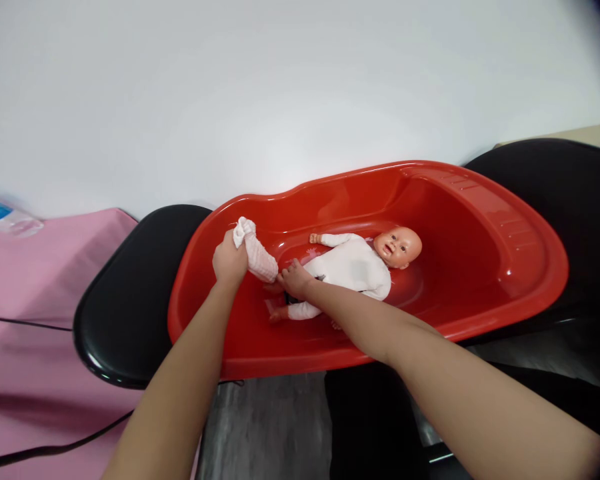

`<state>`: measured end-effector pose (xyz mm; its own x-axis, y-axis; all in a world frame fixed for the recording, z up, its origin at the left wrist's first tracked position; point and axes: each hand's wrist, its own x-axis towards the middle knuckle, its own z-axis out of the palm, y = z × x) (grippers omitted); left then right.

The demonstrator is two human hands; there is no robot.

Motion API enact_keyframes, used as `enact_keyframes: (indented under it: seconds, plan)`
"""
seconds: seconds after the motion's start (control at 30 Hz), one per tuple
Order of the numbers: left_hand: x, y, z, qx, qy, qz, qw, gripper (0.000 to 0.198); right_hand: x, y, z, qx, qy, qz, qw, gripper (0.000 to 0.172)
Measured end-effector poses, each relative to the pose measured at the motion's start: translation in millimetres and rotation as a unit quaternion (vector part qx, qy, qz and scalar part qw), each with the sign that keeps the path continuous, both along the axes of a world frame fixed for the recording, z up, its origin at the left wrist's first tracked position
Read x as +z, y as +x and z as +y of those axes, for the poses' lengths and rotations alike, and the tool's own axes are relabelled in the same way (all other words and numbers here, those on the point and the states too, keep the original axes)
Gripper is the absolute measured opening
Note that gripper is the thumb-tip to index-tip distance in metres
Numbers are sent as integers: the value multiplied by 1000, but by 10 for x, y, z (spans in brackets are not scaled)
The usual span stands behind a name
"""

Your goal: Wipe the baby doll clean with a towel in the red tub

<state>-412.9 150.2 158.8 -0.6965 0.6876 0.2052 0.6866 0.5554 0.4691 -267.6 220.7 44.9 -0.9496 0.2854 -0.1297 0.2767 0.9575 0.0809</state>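
Note:
A baby doll (pixel 350 263) in a white long-sleeved outfit lies on its back in a red baby bathtub (pixel 480 267), its bald head to the right and its feet to the left. My left hand (pixel 230 260) is closed around a pale pink and white cloth (pixel 261 257), which hangs toward the doll's lower end. My right hand (pixel 296 280) reaches over the doll and is closed at one of its legs, mostly covering that leg. The cloth's lower end reaches the fingers of my right hand. One doll foot (pixel 279 315) shows below.
The tub rests between a black rounded seat (pixel 135 293) on the left and another black surface (pixel 550 180) on the right. Behind rises a white wall (pixel 280 87). Pink cloth (pixel 45 287), dark cables and a blue-and-clear package (pixel 5 217) are at left.

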Motion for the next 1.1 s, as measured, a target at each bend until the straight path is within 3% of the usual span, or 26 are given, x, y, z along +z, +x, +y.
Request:
enact_keyframes:
  seconds: [0.8,0.97,1.1]
  plan:
    - [7,-7,13,-6,-10,-13,1000,49,112,28,36,-20,-46,-29,998,42]
    - [3,-13,17,-4,-12,-11,1000,50,109,68,164,-29,-99,-9,995,53]
    - [-6,-34,25,-3,-7,-9,1000,51,155,75,343,-33,-124,-4,992,45]
